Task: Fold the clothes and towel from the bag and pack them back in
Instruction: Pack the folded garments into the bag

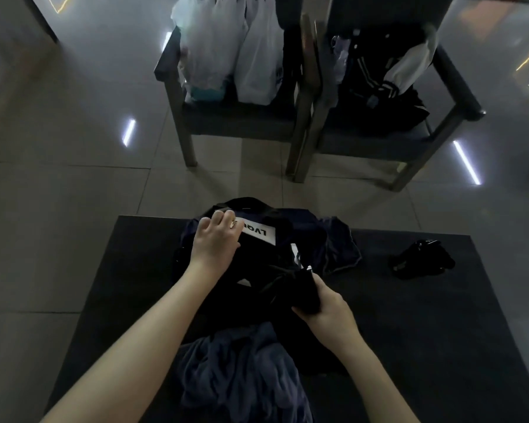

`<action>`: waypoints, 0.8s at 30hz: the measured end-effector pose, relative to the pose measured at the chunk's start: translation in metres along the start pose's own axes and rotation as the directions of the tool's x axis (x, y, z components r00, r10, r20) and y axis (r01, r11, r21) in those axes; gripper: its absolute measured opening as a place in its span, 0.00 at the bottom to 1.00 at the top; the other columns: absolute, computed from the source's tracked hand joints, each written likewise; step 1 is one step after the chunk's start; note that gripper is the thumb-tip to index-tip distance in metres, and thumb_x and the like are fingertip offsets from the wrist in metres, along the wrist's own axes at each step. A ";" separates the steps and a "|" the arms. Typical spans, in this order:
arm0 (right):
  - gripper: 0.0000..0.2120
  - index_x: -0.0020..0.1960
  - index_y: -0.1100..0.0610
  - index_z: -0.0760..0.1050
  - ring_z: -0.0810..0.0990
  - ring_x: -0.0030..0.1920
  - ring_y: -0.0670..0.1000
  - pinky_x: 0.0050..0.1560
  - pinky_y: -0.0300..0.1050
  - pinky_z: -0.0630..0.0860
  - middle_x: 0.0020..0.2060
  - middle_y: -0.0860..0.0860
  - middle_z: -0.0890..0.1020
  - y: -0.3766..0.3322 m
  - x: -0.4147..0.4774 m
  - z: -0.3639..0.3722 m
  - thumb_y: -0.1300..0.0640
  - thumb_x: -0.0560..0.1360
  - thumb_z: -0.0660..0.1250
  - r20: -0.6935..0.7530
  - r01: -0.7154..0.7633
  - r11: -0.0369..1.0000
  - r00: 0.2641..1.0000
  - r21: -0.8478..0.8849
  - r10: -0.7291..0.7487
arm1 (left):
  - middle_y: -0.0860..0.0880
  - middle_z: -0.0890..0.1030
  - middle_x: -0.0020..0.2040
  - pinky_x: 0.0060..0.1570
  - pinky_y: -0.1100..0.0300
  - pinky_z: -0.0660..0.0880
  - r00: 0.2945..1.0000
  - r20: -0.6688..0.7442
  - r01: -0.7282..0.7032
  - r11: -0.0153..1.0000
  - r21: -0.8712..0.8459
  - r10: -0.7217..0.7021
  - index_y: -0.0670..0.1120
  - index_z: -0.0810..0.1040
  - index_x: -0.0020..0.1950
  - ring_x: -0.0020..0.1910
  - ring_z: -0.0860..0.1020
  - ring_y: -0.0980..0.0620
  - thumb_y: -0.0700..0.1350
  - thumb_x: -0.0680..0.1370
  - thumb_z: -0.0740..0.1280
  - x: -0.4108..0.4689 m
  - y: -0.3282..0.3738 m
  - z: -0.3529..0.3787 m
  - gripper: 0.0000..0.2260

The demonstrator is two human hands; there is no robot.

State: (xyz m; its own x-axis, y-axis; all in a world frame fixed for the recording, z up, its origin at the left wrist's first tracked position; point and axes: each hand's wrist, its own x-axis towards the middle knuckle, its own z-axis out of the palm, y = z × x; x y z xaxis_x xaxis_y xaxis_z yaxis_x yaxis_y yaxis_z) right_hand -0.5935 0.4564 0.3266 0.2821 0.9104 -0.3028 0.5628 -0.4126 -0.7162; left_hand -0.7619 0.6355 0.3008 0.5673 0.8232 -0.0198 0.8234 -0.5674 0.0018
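Black garment with white printed label [266, 264] lies mid-counter [409, 315], long axis running away from the person. Left hand [216, 239] presses flat on its far end. Right hand [321, 303] clutches its bunched near end, likely leading the fold.

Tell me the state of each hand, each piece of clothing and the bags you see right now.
left hand: open, resting on the black garment by its white label.
right hand: grips a bunched end of the black garment.
black garment: unfolded, heaped on the table.
grey-blue cloth: crumpled, unfolded, nearest the person.
navy garment: crumpled, unfolded, behind the pile.
white plastic bags: upright on a chair.
striped jacket: heaped on the second chair.
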 end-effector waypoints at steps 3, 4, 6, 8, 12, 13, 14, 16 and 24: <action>0.22 0.63 0.39 0.69 0.77 0.49 0.41 0.46 0.35 0.72 0.47 0.40 0.80 -0.004 0.012 0.012 0.49 0.71 0.69 0.057 0.057 0.996 0.997 -0.062 -0.054 | 0.49 0.78 0.39 0.42 0.55 0.73 0.997 0.005 -0.079 0.990 0.114 0.079 0.47 0.81 0.36 0.43 0.78 0.47 0.44 0.54 0.82 0.015 -0.009 0.009 0.16; 0.24 0.65 0.40 0.69 0.77 0.52 0.43 0.49 0.38 0.73 0.49 0.41 0.79 -0.004 0.016 0.016 0.49 0.71 0.69 0.083 0.072 0.993 0.995 -0.097 -0.064 | 0.50 0.77 0.36 0.40 0.55 0.73 0.994 0.006 -0.108 0.986 0.128 0.108 0.47 0.80 0.33 0.41 0.78 0.47 0.42 0.53 0.82 0.019 -0.012 0.011 0.14; 0.27 0.69 0.42 0.66 0.75 0.56 0.46 0.54 0.40 0.71 0.53 0.43 0.79 -0.003 0.024 0.022 0.49 0.71 0.69 0.131 0.098 0.979 0.988 -0.177 -0.075 | 0.51 0.75 0.31 0.39 0.56 0.72 0.989 0.000 -0.149 0.977 0.154 0.151 0.47 0.78 0.29 0.37 0.77 0.48 0.40 0.53 0.81 0.024 -0.017 0.016 0.13; 0.28 0.69 0.43 0.66 0.74 0.57 0.47 0.55 0.39 0.70 0.54 0.44 0.79 -0.004 0.031 0.025 0.51 0.71 0.69 0.172 0.153 0.962 0.978 -0.224 -0.116 | 0.51 0.75 0.30 0.37 0.57 0.71 0.985 -0.017 -0.166 0.975 0.149 0.170 0.47 0.77 0.28 0.34 0.76 0.48 0.40 0.54 0.81 0.028 -0.019 0.019 0.13; 0.25 0.69 0.48 0.68 0.74 0.57 0.49 0.55 0.40 0.68 0.56 0.46 0.78 -0.010 0.045 0.027 0.54 0.73 0.68 0.289 0.317 0.908 0.928 -0.275 -0.237 | 0.50 0.76 0.30 0.37 0.56 0.72 0.990 -0.099 -0.102 0.995 -0.009 0.100 0.46 0.77 0.29 0.33 0.77 0.47 0.43 0.60 0.80 0.041 -0.015 0.011 0.12; 0.24 0.68 0.49 0.69 0.74 0.57 0.50 0.55 0.41 0.68 0.55 0.47 0.79 -0.011 0.049 0.028 0.54 0.72 0.68 0.324 0.366 0.885 0.907 -0.287 -0.270 | 0.49 0.77 0.30 0.37 0.56 0.72 0.992 -0.109 -0.064 0.996 -0.064 0.057 0.45 0.77 0.30 0.33 0.77 0.46 0.42 0.62 0.79 0.045 -0.014 0.007 0.11; 0.23 0.66 0.49 0.71 0.75 0.55 0.51 0.54 0.43 0.70 0.54 0.47 0.79 -0.011 0.053 0.030 0.55 0.72 0.68 0.352 0.411 0.864 0.886 -0.291 -0.303 | 0.48 0.78 0.32 0.38 0.55 0.72 0.994 -0.110 -0.026 0.992 -0.123 0.012 0.44 0.78 0.31 0.34 0.78 0.45 0.42 0.64 0.78 0.049 -0.014 0.004 0.09; 0.21 0.62 0.50 0.73 0.77 0.51 0.54 0.51 0.47 0.73 0.50 0.48 0.80 -0.013 0.061 0.032 0.56 0.70 0.68 0.375 0.478 0.825 0.855 -0.301 -0.358 | 0.45 0.80 0.36 0.42 0.52 0.71 0.994 -0.090 0.045 0.972 -0.230 -0.068 0.41 0.81 0.36 0.39 0.78 0.42 0.42 0.70 0.74 0.057 -0.017 0.002 0.05; 0.20 0.52 0.58 0.78 0.78 0.39 0.59 0.32 0.47 0.74 0.42 0.55 0.80 -0.032 0.117 0.033 0.62 0.61 0.75 -0.220 0.278 0.816 0.874 -0.507 -0.434 | 0.44 0.81 0.43 0.45 0.53 0.69 0.992 -0.060 0.076 0.903 -0.423 -0.112 0.40 0.82 0.43 0.47 0.77 0.42 0.43 0.74 0.70 0.048 -0.024 0.003 0.06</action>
State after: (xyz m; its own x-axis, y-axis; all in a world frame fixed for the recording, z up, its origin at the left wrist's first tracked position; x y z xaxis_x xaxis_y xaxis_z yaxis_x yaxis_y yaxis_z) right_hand -0.6042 0.5775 0.2932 0.1725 0.9675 0.1847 0.9317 -0.0995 -0.3493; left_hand -0.7546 0.6885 0.2966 0.4710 0.8812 0.0405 0.7908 -0.4421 0.4233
